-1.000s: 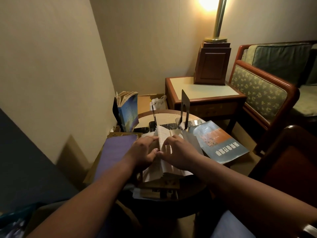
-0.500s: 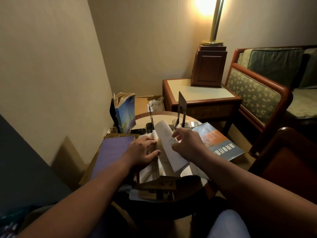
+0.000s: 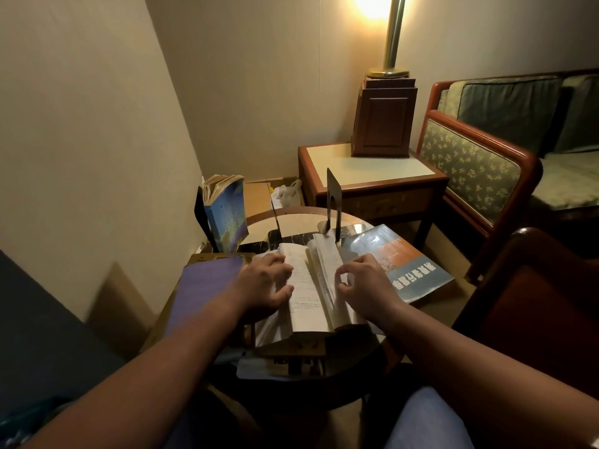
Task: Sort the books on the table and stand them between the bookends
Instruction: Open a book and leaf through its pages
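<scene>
Round table [image 3: 298, 220], lamplit: pale open book [image 3: 308, 299] at centre, print unreadable.
Left hand [image 3: 265, 285] presses flat; right hand [image 3: 368, 288] pinches pages.

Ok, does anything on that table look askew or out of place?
Two things. The blue-and-orange book lies flat with its far corner jutting past the round table's rim, so it could slide off. The standing blue book leans against the black bookend, its worn pages splayed open at the top.
</scene>
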The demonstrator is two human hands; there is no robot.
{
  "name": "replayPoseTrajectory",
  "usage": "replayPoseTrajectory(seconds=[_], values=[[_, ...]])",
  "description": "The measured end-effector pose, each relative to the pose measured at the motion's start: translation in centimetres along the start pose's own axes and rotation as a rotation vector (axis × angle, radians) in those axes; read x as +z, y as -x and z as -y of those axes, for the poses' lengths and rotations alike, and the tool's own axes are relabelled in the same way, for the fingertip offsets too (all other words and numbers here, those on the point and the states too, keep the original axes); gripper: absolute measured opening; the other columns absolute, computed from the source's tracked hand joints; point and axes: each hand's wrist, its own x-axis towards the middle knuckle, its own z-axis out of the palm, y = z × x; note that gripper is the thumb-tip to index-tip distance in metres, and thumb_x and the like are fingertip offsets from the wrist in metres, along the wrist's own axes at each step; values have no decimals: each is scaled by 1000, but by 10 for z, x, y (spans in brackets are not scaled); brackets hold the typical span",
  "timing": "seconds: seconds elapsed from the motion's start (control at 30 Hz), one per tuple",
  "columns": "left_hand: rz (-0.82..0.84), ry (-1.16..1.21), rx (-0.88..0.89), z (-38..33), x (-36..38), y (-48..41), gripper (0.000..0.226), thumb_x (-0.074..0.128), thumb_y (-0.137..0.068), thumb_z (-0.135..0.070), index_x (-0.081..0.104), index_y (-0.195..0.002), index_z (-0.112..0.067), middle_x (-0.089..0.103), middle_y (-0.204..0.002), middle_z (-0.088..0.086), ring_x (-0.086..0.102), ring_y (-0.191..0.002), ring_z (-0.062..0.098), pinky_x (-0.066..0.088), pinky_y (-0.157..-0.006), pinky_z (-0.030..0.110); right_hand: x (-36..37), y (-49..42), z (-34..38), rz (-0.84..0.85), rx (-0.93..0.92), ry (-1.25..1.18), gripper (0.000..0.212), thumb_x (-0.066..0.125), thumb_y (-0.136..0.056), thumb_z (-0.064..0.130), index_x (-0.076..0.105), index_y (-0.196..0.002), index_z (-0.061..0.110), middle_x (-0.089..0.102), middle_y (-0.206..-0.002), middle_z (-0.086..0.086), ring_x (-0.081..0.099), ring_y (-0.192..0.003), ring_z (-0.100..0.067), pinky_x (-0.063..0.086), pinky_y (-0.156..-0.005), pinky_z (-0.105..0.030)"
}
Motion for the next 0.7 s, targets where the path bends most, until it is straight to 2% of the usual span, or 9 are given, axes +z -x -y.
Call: replayPoseTrajectory(seconds=[0.13, 0.23, 0.3, 0.4, 0.47, 0.5, 0.6, 0.67, 0.7], values=[[41, -46, -12, -1, -4, -5, 76, 33, -72, -71, 56, -132, -30, 44, -145, 0, 43, -131, 20, 43, -101, 50, 4, 0, 1, 58, -53, -30, 25, 63, -94, 26, 69, -117, 19, 55, -115, -2, 58, -100, -18, 48, -79, -21], [67, -71, -29, -4, -4, -9, 76, 31, -70, -70, 56, -131, -31, 44, -142, 0, 44, -128, 21, 43, -102, 46, 5, 0, 1, 118, -30, -50, 38, 64, -92, 45, 67, -118, 17, 57, -115, -3, 58, -98, -17, 54, -81, -29], [79, -90, -40, -8, -3, -10, 75, 31, -71, -68, 55, -132, -31, 43, -140, 1, 43, -127, 22, 41, -104, 45, 0, -1, 0, 141, -35, -36, 47, 68, -87, 51, 65, -119, 16, 58, -114, -1, 58, -99, -17, 51, -75, -26], [94, -143, -34, -16, -5, -13, 62, 43, -79, -57, 55, -132, -27, 44, -140, 4, 42, -128, 23, 34, -110, 47, -13, -5, -3, 92, -27, -104, 30, 70, -89, 33, 66, -112, 15, 64, -109, 1, 63, -96, -16, 57, -73, -27], [86, -188, -4, -22, -6, -16, 55, 53, -86, -46, 51, -137, -25, 40, -146, 5, 35, -137, 23, 23, -117, 51, -21, -8, -10, 52, 2, -143, 15, 67, -91, 19, 65, -105, 13, 65, -106, -2, 65, -94, -17, 58, -69, -25], [83, -211, 24, -27, -7, -17, 56, 55, -87, -42, 48, -140, -25, 37, -151, 4, 29, -143, 23, 17, -120, 51, -24, -9, -15, 43, 15, -146, 16, 66, -91, 15, 64, -107, 13, 65, -109, -4, 64, -94, -17, 57, -65, -23], [133, -248, 122, -47, -8, -25, 60, 55, -91, -39, 37, -147, -27, 28, -159, -2, 15, -150, 19, 6, -123, 49, -25, -10, -30, 26, 105, -230, 44, 68, -88, 9, 54, -130, 14, 61, -122, -5, 60, -96, -17, 51, -55, -17], [219, -229, 121, -61, -9, -33, 59, 52, -93, -41, 35, -148, -28, 27, -160, -3, 18, -149, 16, 4, -122, 49, -20, -8, -38, 8, 175, -253, 58, 71, -86, 9, 46, -138, 18, 58, -123, -4, 58, -97, -18, 52, -59, -20], [248, -203, 106, -65, -8, -37, 57, 50, -94, -43, 36, -148, -29, 27, -160, -2, 20, -148, 15, 4, -121, 48, -15, -7, -42, 3, 190, -236, 60, 73, -85, 10, 46, -138, 18, 56, -124, -4, 58, -101, -19, 56, -66, -25]])
